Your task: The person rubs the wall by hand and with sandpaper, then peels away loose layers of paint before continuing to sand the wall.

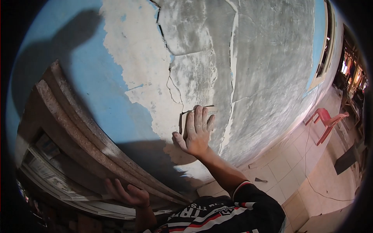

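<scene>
My right hand lies flat against the wall, its fingers stretched over a piece of sandpaper with a pale printed back and dark edges. White dust coats these fingers. Around them the wall shows pale filler and grey plaster, with a long dark crack running down toward the sandpaper. Blue paint covers the wall to the left. Lower down, my left hand is in shadow beside a brown moulded ledge. Its fingers are apart and hold nothing; contact with the ledge cannot be made out.
A red plastic chair stands on the tiled floor at the right. A scraper lies on the tiles near the wall's foot, and a thin cable crosses the floor. A framed opening is at the upper right.
</scene>
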A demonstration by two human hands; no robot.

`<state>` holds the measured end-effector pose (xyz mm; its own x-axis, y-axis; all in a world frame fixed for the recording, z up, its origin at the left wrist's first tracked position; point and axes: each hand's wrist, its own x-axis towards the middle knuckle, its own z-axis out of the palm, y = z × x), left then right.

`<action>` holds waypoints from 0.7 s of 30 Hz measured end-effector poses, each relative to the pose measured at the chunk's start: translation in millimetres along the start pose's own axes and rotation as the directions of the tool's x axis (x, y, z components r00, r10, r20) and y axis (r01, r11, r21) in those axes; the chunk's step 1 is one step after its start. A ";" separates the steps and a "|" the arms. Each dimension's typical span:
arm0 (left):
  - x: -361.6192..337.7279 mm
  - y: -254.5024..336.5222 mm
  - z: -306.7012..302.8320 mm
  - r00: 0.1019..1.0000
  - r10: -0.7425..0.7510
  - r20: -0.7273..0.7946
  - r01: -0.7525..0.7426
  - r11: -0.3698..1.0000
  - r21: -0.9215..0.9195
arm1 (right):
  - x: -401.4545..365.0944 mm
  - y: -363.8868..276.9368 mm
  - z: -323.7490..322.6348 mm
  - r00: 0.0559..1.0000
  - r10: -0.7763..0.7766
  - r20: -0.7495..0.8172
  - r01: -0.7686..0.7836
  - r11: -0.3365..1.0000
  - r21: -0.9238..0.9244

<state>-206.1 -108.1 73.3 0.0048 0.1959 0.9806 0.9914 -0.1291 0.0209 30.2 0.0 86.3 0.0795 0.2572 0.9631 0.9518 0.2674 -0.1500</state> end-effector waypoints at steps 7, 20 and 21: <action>1.0 2.8 4.1 1.000 -0.001 -0.029 0.001 1.000 0.011 | -60.2 7.6 0.7 0.978 -0.022 0.208 0.015 0.999 0.034; 5.0 6.8 -1.9 0.989 0.136 0.061 -0.140 0.987 0.081 | -40.1 5.4 4.7 0.988 0.026 0.150 -0.038 0.996 0.080; 8.8 9.0 -1.8 0.987 0.146 0.073 -0.153 0.982 0.108 | -43.5 4.7 3.1 0.988 0.027 0.154 -0.039 0.996 0.075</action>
<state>-197.4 -109.3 82.5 0.1587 0.2454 0.9563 0.9872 -0.0519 -0.1505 30.3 -7.0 43.0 0.0586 0.4037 0.9130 0.9232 0.3260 -0.2034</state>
